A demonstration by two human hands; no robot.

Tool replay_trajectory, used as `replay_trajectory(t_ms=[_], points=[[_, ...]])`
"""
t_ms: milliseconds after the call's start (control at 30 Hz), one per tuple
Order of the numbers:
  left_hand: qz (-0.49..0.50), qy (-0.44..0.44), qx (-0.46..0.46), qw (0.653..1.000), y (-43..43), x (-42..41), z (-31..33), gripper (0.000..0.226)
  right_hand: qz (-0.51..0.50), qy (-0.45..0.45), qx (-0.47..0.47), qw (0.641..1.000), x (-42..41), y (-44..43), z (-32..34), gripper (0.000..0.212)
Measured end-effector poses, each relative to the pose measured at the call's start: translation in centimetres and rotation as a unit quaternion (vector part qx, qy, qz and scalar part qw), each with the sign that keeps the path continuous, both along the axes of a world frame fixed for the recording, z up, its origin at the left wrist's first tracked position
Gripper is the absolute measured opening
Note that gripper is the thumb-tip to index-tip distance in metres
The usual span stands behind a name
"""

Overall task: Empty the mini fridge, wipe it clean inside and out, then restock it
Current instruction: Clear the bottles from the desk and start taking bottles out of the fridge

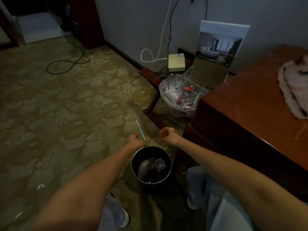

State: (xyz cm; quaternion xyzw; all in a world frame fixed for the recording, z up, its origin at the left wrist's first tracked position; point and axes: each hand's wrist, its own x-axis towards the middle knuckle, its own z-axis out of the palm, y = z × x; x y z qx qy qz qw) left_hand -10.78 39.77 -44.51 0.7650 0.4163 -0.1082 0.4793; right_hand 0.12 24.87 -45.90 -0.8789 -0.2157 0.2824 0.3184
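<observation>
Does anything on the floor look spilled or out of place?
Yes. A blue straw and a small pink bit lie on the carpet just beyond the dark bin, with white scraps further left; they look like litter that missed it.

1. A round dark bin point(150, 185) stands upright on the carpet, with crumpled clear plastic bottles point(144, 166) inside.
2. A pinkish knitted cloth point(293, 90) lies bunched on the wooden desk point(241, 107).

Left grip point(135, 141) fingers out of sight past the wrist — bin point(150, 151) contents dim, unidentifiable
</observation>
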Motion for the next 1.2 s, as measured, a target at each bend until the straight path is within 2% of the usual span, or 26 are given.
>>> replay_trajectory(t_ms=[133, 233, 300, 367, 433, 500, 600, 833, 1000, 1067, 1200], points=[[-0.040, -0.005, 0.053, 0.998, 0.3, 0.2, 1.8, 0.057, -0.004, 0.001, 0.000, 1.000, -0.1, 0.2, 0.4, 0.032], [-0.108, 0.014, 0.103, 0.989, 0.3, 0.6, 2.8, 0.053, -0.001, -0.019, -0.001, 1.000, -0.2, 0.2, 1.2, 0.034], [-0.192, 0.034, 0.172, 0.966, 0.2, 0.3, 3.7, 0.049, 0.031, -0.029, -0.024, 0.999, -0.3, 0.2, 2.2, 0.035], [-0.273, 0.056, 0.247, 0.928, 0.2, 0.1, 4.3, 0.046, 0.106, -0.043, -0.076, 0.990, -0.4, 0.2, 3.7, 0.040], [-0.331, 0.089, 0.288, 0.894, 0.0, -0.1, 5.3, 0.047, 0.207, -0.064, -0.158, 0.963, -0.8, 0.2, 5.4, 0.042], [-0.361, 0.109, 0.297, 0.877, -0.2, -0.3, 6.3, 0.051, 0.281, -0.083, -0.231, 0.928, -1.4, 0.0, 7.3, 0.042], [-0.382, 0.107, 0.317, 0.861, -0.7, -0.5, 8.4, 0.056, 0.330, -0.126, -0.282, 0.892, -2.6, -0.4, 10.3, 0.041], [-0.375, 0.056, 0.349, 0.857, -1.8, -1.4, 16.2, 0.054, 0.325, -0.210, -0.250, 0.888, -4.9, -1.6, 19.2, 0.046], [-0.362, -0.026, 0.378, 0.852, -4.5, -2.0, 22.4, 0.050, 0.279, -0.277, -0.216, 0.894, -6.1, -4.7, 27.0, 0.045], [-0.364, -0.069, 0.364, 0.855, -6.3, -1.7, 24.5, 0.048, 0.249, -0.287, -0.213, 0.900, -6.3, -6.8, 29.6, 0.046], [-0.382, -0.152, 0.311, 0.857, -11.4, -0.5, 28.1, 0.059, 0.172, -0.301, -0.200, 0.916, -6.9, -13.4, 33.5, 0.037]])
